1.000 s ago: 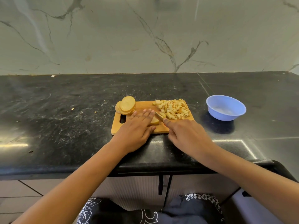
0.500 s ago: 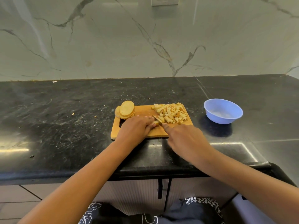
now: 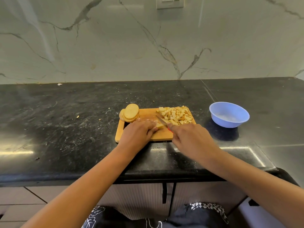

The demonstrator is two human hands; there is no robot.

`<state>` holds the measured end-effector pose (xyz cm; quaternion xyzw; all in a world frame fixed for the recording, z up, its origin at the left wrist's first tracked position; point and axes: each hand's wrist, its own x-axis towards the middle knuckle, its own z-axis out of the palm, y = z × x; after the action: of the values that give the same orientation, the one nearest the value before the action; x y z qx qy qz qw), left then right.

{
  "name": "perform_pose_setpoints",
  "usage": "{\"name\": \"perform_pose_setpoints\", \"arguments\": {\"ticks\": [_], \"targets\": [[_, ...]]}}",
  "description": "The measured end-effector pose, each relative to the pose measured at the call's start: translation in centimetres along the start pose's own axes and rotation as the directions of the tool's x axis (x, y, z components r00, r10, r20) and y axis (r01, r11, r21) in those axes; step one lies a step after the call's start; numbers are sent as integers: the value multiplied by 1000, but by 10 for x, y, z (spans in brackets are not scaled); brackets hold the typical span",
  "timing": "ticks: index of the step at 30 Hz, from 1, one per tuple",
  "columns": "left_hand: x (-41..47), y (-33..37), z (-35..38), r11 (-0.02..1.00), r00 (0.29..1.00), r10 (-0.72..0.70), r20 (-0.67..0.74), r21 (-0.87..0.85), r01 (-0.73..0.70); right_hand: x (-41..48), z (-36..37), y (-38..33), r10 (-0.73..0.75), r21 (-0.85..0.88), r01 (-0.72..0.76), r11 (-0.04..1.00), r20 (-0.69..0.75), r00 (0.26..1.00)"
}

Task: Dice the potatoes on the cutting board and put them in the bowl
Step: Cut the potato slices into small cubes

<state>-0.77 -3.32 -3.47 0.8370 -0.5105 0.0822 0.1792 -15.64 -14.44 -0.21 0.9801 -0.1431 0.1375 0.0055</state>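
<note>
Potato piece (image 3: 159, 125) sits on the near cutting board (image 3: 162, 136), held under the left hand's (image 3: 137, 131) curled fingers. Right hand (image 3: 189, 137) grips a knife (image 3: 162, 121). Farther back lie diced potato (image 3: 176, 115) and stacked slices (image 3: 130, 112). Blue bowl (image 3: 229, 114) stands to the right.

Our two bare arms (image 3: 92, 181), our left hand (image 3: 138, 133), our right hand (image 3: 192, 139), dark clothes (image 3: 203, 213) with white flowers far behind our hands
</note>
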Motion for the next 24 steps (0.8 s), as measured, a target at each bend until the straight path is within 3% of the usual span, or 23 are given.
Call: {"name": "perform_pose_setpoints", "arguments": {"ticks": [8, 16, 24], "targets": [[3, 3, -3, 1000, 999, 3, 35, -14, -3, 2, -4, 5, 41, 96, -44, 994, 31, 999], [-18, 7, -12, 969, 996, -86, -5, 230, 85, -4, -2, 0, 24, 156, -28, 987, 32, 999], [-12, 10, -14, 966, 995, -98, 20, 243, 90, -5, 2, -5, -6, 157, 2, 988, 25, 1000]]}}
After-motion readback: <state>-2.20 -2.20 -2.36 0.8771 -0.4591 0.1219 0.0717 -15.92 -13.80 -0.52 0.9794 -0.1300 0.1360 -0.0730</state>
